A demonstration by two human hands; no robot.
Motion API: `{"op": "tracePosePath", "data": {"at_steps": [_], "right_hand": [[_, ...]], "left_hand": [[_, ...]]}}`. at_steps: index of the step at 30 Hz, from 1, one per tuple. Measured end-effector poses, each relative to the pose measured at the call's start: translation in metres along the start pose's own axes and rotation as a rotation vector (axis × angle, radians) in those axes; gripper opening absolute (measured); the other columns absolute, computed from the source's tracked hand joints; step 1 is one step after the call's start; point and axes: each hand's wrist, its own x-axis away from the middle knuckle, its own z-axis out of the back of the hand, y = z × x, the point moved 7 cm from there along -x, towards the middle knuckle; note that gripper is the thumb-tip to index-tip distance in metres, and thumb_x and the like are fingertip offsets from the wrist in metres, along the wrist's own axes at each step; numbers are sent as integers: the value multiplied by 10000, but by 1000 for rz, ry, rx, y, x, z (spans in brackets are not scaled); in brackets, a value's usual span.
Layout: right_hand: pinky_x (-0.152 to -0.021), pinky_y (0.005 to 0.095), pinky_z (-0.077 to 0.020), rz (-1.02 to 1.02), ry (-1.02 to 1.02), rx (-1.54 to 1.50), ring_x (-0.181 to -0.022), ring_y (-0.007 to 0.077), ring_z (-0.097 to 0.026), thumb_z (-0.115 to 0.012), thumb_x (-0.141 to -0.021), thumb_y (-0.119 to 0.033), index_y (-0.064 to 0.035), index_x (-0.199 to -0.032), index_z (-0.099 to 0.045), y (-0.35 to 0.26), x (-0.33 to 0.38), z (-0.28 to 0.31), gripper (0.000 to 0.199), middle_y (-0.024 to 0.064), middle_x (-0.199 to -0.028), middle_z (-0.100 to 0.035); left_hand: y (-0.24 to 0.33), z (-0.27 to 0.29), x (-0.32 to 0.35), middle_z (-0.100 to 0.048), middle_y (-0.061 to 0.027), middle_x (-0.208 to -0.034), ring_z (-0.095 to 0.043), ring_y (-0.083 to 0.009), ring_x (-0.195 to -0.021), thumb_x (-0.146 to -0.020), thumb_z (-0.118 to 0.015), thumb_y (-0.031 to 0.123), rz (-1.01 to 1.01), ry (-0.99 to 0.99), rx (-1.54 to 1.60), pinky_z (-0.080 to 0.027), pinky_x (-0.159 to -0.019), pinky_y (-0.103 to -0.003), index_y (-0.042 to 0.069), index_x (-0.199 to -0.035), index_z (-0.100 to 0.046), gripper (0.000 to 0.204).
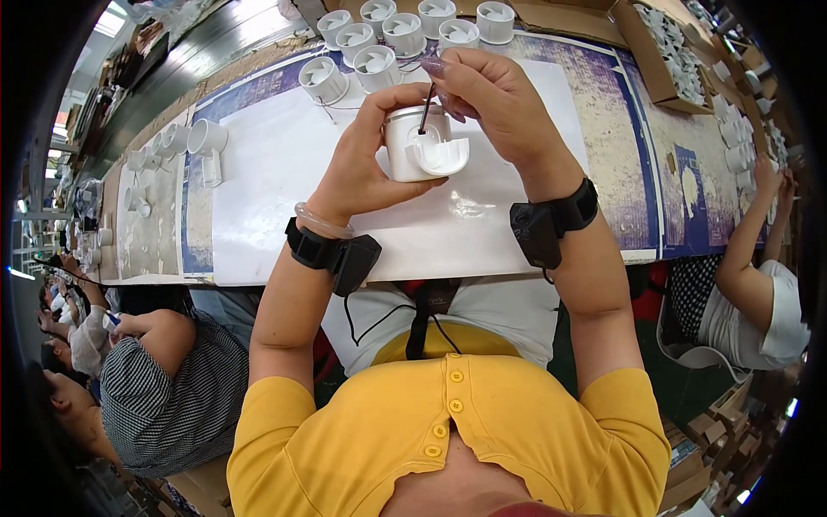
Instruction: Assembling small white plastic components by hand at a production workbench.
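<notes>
My left hand (362, 164) grips a white plastic cylindrical housing (415, 142) above the table, with a small white fan-shaped piece (441, 157) at its front. My right hand (491, 103) pinches a thin dark wire (425, 110) that runs down into the top of the housing. Both wrists wear black strapped devices, and a clear bangle sits on the left wrist.
Several white round fan housings (379, 39) stand in rows at the table's far edge. A white sheet (276, 189) covers the table. More white cylinders (207, 136) lie at the left. A cardboard box (668, 60) of white parts sits far right. Seated people work on both sides.
</notes>
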Motion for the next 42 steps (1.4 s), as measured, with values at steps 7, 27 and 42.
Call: {"op": "tracePosePath", "data": {"at_steps": [7,27,42], "right_hand": [[-556,185,-298,2,62,-13,-612,34,-369,-511,-944,-200,-57,-758,-556,-1,2,-3,239,-41,-674,-460],[-518,182,-295,105,130,107,-587,31,-368,-530,-939,-194,-49,-752,-557,-8,7,-10,238,-39,-656,-476],[-765,231,-405,126,-76,-285,-926,126,-511,-520,-936,-222,-25,-992,-629,8,-7,9,232,71,-1065,-561]], "left_hand": [[6,0,0,-505,-109,-1238,-519,-218,-1129,-591,-883,219,-45,-30,-65,-439,-939,-320,43,-1226,-472,777],[17,10,0,-534,-112,-1149,-549,-252,-1052,-548,-859,140,-239,159,-293,-479,-885,-343,77,-1130,-514,679],[11,21,-2,-482,-121,-1218,-511,-241,-1111,-573,-818,64,-212,191,-120,-426,-946,-324,60,-1178,-474,695]]}}
